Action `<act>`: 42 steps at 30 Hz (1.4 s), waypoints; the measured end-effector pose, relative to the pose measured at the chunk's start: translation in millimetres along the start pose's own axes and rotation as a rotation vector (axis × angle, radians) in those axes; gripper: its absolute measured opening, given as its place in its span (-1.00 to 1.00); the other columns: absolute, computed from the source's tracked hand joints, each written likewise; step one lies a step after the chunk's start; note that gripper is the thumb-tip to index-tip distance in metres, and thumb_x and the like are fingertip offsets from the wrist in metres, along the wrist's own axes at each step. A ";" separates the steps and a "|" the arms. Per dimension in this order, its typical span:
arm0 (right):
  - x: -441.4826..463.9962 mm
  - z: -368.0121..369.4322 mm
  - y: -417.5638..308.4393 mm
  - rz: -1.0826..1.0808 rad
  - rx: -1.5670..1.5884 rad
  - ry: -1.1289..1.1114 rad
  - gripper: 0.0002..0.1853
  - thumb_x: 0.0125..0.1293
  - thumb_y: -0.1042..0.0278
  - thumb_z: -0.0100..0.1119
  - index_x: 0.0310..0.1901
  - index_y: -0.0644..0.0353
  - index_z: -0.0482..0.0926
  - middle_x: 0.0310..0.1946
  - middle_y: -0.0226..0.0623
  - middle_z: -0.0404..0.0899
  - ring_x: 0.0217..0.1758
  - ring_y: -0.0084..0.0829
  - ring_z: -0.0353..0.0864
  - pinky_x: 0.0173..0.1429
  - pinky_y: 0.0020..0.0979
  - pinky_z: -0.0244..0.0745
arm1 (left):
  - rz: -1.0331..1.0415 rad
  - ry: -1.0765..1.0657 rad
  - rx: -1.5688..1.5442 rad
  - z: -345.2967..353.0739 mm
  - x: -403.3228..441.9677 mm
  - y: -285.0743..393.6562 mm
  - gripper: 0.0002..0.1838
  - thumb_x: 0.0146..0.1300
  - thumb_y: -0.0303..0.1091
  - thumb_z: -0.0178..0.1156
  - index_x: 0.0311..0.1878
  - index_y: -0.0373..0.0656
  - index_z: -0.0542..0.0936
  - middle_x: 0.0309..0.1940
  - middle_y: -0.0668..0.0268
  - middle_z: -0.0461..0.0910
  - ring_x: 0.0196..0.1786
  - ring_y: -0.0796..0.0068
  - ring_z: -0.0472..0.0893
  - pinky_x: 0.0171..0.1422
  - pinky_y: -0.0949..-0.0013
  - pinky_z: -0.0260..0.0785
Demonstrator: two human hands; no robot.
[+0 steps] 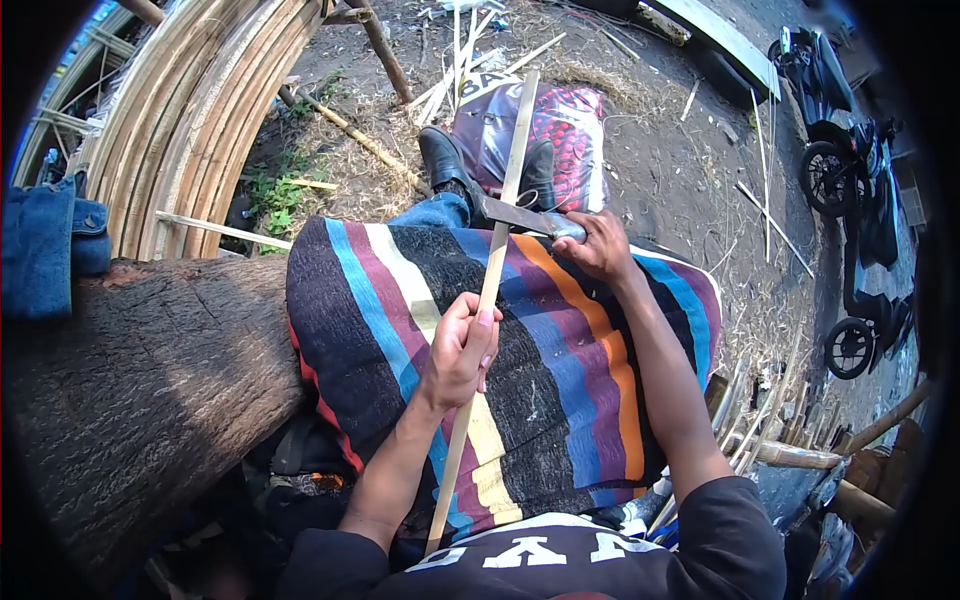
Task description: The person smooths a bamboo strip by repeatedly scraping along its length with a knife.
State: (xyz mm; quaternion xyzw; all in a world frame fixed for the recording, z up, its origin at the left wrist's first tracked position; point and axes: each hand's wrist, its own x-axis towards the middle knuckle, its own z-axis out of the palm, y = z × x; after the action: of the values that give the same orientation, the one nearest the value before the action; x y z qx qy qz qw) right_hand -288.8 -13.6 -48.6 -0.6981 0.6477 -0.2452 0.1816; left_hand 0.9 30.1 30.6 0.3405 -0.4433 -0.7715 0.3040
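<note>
My left hand [463,349] is closed around a long, pale bamboo strip [518,150], which slants from my waist out past my knees. In my right hand [598,248] is the handle of a knife [522,215], its dark, broad blade lying across the strip beyond my left hand. The blade touches or nearly touches the strip; I cannot tell which. Under both hands a striped cloth [560,330] covers my lap. My dark shoes [441,158] rest at the edge of a printed plastic sheet [572,130].
A thick log [150,370] lies at my left, with a denim garment [50,250] on it. Bundled long strips [190,110] curve behind it. Loose strips [455,80] lie ahead on the dirt. Motorcycles [865,200] stand at the right. Cut bamboo pieces [785,452] are near my right elbow.
</note>
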 end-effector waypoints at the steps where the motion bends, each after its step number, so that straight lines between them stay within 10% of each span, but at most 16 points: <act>1: 1.1 -0.7 5.0 0.009 -0.047 -0.021 -0.18 0.16 -0.58 0.09 -0.16 0.21 0.71 -0.47 0.06 0.64 -0.30 0.09 0.68 -0.15 0.01 0.54 | -0.007 0.016 0.045 1.0 0.1 -0.8 -0.72 0.62 -0.15 -0.10 -0.02 -0.21 0.34 -0.64 0.49 0.26 -0.76 0.75 0.21 -0.74 0.62 0.14; 9: -0.8 -7.2 -29.9 -0.179 -0.147 0.037 -0.17 0.08 -0.66 0.12 -0.47 0.20 0.58 -0.72 -0.07 0.48 -0.58 0.01 0.58 -0.42 -0.07 0.42 | -0.054 0.000 0.003 1.8 1.0 -5.2 -0.74 0.62 -0.16 -0.10 0.00 -0.19 0.33 -0.65 0.49 0.26 -0.80 0.74 0.19 -0.72 0.62 0.10; 13: 12.7 -10.8 9.9 0.200 -0.110 0.148 -0.21 0.21 -0.56 0.08 -0.33 0.23 0.69 -0.59 0.05 0.61 -0.40 0.08 0.68 -0.26 -0.04 0.56 | -0.087 -0.020 0.003 3.6 -0.4 -4.5 -0.70 0.62 -0.13 -0.11 -0.03 -0.21 0.32 -0.63 0.49 0.30 -0.74 0.76 0.25 -0.72 0.62 0.18; 20: 1.1 -12.0 -11.0 -0.060 -0.073 0.044 -0.20 0.16 -0.59 0.11 -0.43 0.22 0.63 -0.67 0.02 0.53 -0.48 0.07 0.65 -0.32 -0.03 0.52 | -0.111 -0.036 -0.078 4.8 0.6 -8.7 -0.75 0.62 -0.16 -0.09 0.00 -0.18 0.32 -0.65 0.49 0.26 -0.79 0.75 0.19 -0.72 0.62 0.12; 24: 17.6 2.0 40.3 0.330 -0.139 0.116 -0.28 0.42 -0.41 -0.07 -0.33 0.24 0.65 -0.32 0.16 0.67 -0.29 0.14 0.67 -0.19 0.04 0.54 | -0.112 -0.046 -0.011 10.1 -0.7 -8.9 -0.76 0.62 -0.17 -0.10 -0.01 -0.17 0.32 -0.65 0.49 0.26 -0.79 0.75 0.19 -0.72 0.62 0.11; 30: 1.9 -16.0 -1.7 0.101 -0.036 -0.006 -0.16 0.23 -0.60 0.00 -0.37 0.25 0.67 -0.44 0.11 0.66 -0.23 0.14 0.67 -0.12 0.01 0.52 | -0.110 -0.073 -0.079 8.7 1.7 -7.4 -0.71 0.62 -0.11 -0.13 -0.03 -0.19 0.32 -0.64 0.49 0.27 -0.73 0.76 0.24 -0.74 0.62 0.16; 36: 18.3 -16.0 24.7 0.450 -0.016 0.142 -0.12 0.34 -0.59 -0.21 -0.36 0.23 0.70 -0.44 0.14 0.65 -0.23 0.12 0.68 -0.14 0.04 0.55 | -0.159 -0.062 0.031 18.7 3.5 -10.0 -0.70 0.62 -0.11 -0.12 -0.03 -0.20 0.31 -0.64 0.49 0.28 -0.71 0.75 0.26 -0.72 0.62 0.17; 38: 8.6 1.5 32.9 -0.018 -0.214 0.326 -0.20 0.41 -0.49 -0.16 -0.29 0.24 0.69 -0.47 0.11 0.63 -0.27 0.13 0.66 -0.20 0.06 0.52 | -0.160 -0.063 -0.065 16.0 3.9 -6.4 -0.75 0.62 -0.17 -0.11 -0.02 -0.18 0.31 -0.66 0.47 0.24 -0.77 0.72 0.21 -0.69 0.59 0.14; 42: 17.7 -2.8 31.8 0.430 -0.020 0.113 -0.06 0.26 -0.65 -0.12 -0.36 0.33 0.69 -0.48 0.14 0.64 -0.28 0.15 0.68 -0.15 0.07 0.52 | -0.126 -0.022 -0.056 7.5 4.4 -16.0 -0.77 0.63 -0.18 -0.12 -0.02 -0.18 0.33 -0.66 0.48 0.24 -0.80 0.73 0.18 -0.71 0.60 0.13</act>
State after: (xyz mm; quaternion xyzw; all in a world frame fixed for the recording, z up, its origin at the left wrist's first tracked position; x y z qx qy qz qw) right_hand -315.6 -34.0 -62.7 -0.5308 0.7932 -0.2331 0.1863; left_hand -10.3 37.0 18.0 0.3504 -0.4027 -0.8048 0.2594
